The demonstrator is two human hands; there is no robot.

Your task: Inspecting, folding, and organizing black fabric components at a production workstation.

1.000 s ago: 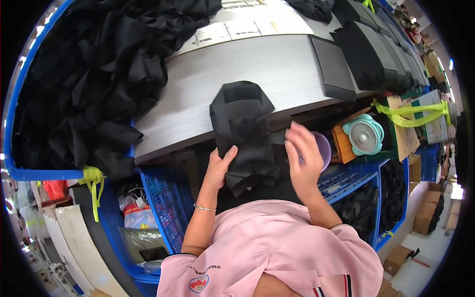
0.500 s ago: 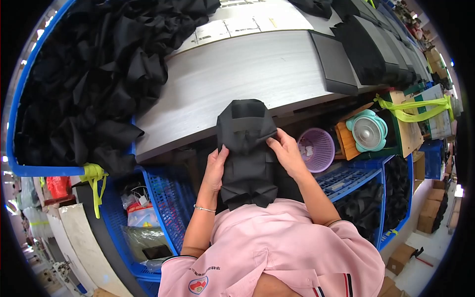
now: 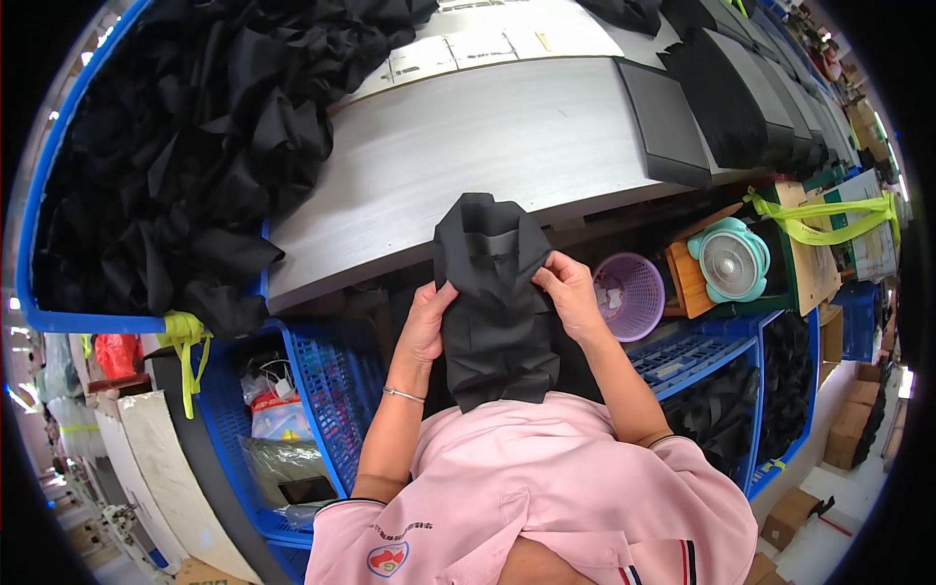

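A black fabric bag (image 3: pixel 497 322) hangs between my hands, its mouth gaping toward the table and its lower end against my shirt. My left hand (image 3: pixel 426 317) pinches its left side between thumb and fingers. On the opposite side, my right hand (image 3: pixel 568 290) has thumb and fingertips closed on the cloth near the mouth. The bag's far rim reaches over the front edge of the grey table (image 3: pixel 468 127). Folds hide part of its inside.
Black cloth pieces heap in a blue crate (image 3: pixel 29 244) at left. Flat black pieces (image 3: pixel 663 122) lie at the table's right. Below are a purple basket (image 3: pixel 629 297), a turquoise fan (image 3: pixel 729 259) and blue crates (image 3: pixel 317 409) at both sides.
The bag's lower end has unfolded and lies flatter, and its mouth has changed shape. Both hands keep hold of its sides, shifted slightly to the right.
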